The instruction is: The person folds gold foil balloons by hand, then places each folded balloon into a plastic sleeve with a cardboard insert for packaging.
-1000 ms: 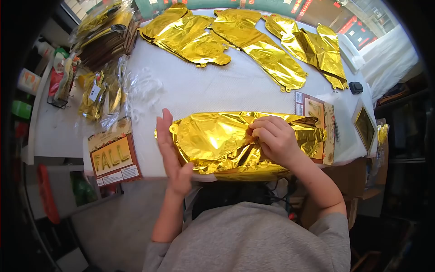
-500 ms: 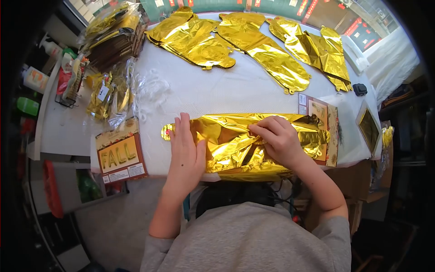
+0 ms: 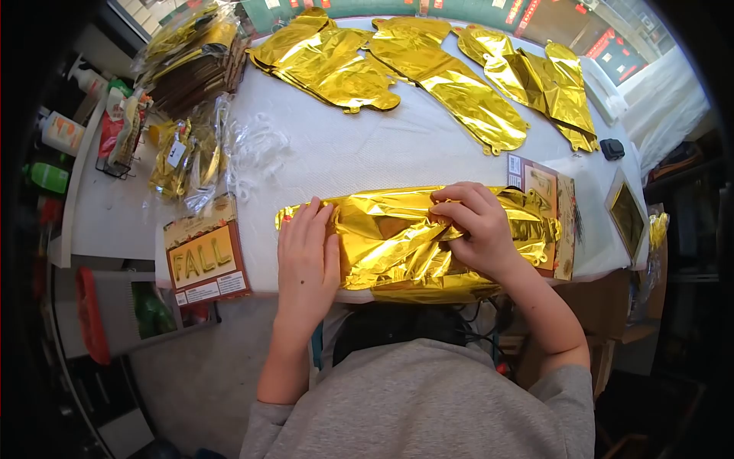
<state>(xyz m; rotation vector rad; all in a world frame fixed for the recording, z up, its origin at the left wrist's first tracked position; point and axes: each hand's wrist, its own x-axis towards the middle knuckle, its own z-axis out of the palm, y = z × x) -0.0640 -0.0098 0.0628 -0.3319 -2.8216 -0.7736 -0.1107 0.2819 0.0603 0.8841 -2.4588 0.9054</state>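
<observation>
Gold foil balloons (image 3: 382, 252) lie in a flat, crinkled stack along the near edge of the table. My left hand (image 3: 308, 249) rests palm down at the stack's left end, its fingers stretched out on the foil. Over the right half, my right hand (image 3: 475, 229) pinches a fold of the gold foil between thumb and fingers. The stack's right end overlaps a brown printed card (image 3: 564, 229). Left of my left hand lies a card marked FALL (image 3: 202, 256).
Three groups of gold foil shapes (image 3: 451, 84) lie along the far side of the white table (image 3: 321, 153). Packaged foil and cards (image 3: 195, 69) are piled at the far left, near white strings (image 3: 256, 153). A black box (image 3: 611, 149) sits at the right.
My left hand has lowered onto the foil's left end, its fingers less raised. My right hand keeps its pinch with a slight shift, and the foil there has creased differently.
</observation>
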